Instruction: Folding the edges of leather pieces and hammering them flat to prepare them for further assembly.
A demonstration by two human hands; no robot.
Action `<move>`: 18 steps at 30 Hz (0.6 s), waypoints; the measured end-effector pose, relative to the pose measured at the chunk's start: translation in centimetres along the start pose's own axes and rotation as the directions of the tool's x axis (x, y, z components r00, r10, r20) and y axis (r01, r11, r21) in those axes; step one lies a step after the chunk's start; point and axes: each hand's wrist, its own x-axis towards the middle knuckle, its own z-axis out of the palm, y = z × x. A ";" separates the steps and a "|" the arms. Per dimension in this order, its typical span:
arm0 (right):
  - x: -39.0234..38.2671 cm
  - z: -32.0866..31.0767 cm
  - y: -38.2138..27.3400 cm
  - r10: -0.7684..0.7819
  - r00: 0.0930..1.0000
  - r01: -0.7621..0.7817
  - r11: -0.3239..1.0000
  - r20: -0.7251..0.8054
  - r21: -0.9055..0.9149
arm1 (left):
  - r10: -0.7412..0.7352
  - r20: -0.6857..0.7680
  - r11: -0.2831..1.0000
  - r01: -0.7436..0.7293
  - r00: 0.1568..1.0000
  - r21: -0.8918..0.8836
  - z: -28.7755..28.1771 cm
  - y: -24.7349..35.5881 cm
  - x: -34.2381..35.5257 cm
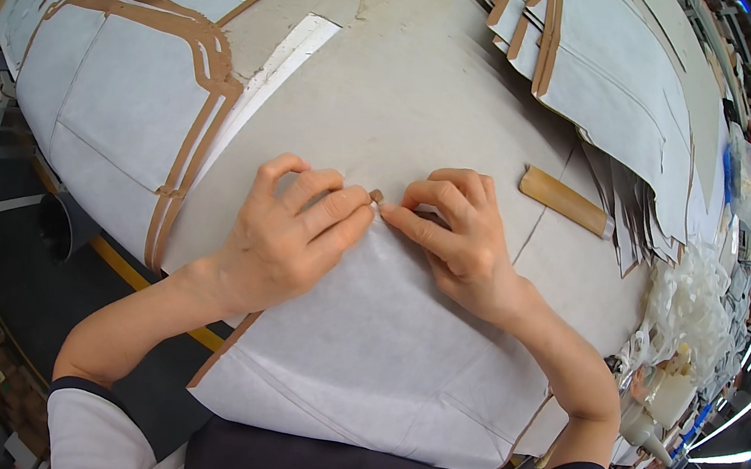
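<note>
A white sheet (pixel 382 330) with brown edging lies before me, its near side hanging close to my apron. My left hand (pixel 301 225) is closed at the sheet's far edge, fingertips pressed together. Opposite it, my right hand (pixel 452 230) pinches the same edge between thumb and forefinger. A small brown folded tip (pixel 377 196) shows between the two hands. My fingers hide most of the far edge.
White panels with brown borders (pixel 120 87) overlap at the left. More white panels (pixel 613 86) are stacked at the far right. A tan flat tool (pixel 565 201) lies on the pale table (pixel 394 95). Crumpled clear plastic (pixel 698 305) hangs along the right.
</note>
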 end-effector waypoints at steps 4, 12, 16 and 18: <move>-0.3 0.8 0.3 -0.276 0.961 0.265 0.941 -0.025 -0.211 | -0.078 -0.002 0.987 0.077 0.997 -0.138 0.2 0.0 0.6; 0.0 -0.1 0.2 0.199 0.979 -0.183 0.954 -0.044 0.238 | -0.159 0.145 0.955 0.189 0.977 -0.228 -1.0 -0.2 2.7; 0.2 -0.5 0.1 0.261 0.965 -0.251 0.934 -0.008 0.254 | -0.161 0.188 0.932 0.212 0.969 -0.293 -1.6 -0.6 3.6; 0.0 -0.4 0.4 0.208 0.978 -0.204 0.955 0.005 0.217 | -0.154 0.202 0.932 0.210 0.967 -0.295 -1.6 -0.8 3.6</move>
